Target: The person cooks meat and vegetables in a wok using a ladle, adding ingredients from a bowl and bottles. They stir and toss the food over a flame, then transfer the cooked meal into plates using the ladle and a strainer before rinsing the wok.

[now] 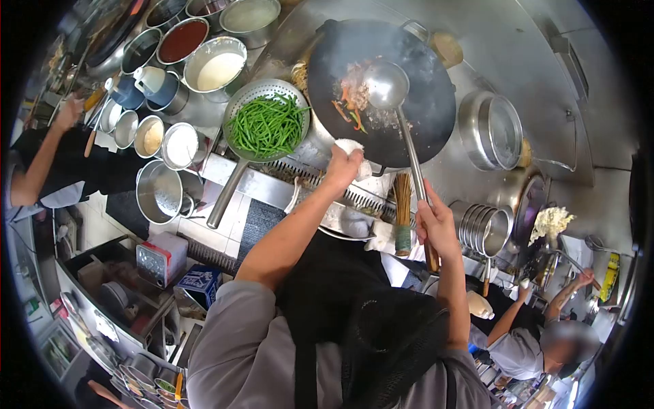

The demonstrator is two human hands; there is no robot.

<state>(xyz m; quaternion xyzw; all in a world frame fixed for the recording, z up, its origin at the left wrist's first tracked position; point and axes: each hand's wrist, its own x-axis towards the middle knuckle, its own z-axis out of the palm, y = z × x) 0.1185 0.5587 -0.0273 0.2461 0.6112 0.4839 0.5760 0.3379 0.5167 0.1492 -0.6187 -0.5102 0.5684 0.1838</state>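
My right hand (438, 221) is closed round the handle of a long metal ladle (386, 85), its bowl down in a dark, steaming wok (430, 129). Beside the bowl lie browned, minced-looking food (354, 73) and red and green strips (349, 109). Folded white cloth (349, 146) is in the grip of my left hand (343, 168) at the wok's near edge, by its loop handle. Left of the wok, a perforated metal strainer (231, 117) holds green beans (268, 125). A bamboo brush (402, 204) stands upright between my hands.
Sauce pots (182, 39) and small seasoning tins (180, 145) stand at left, above a steel pot (160, 192). A lidded-looking steel pan (490, 129) and stacked strainers (485, 228) are at right. Co-workers stand on both sides; the right one (518, 351) handles a ladle over another wok.
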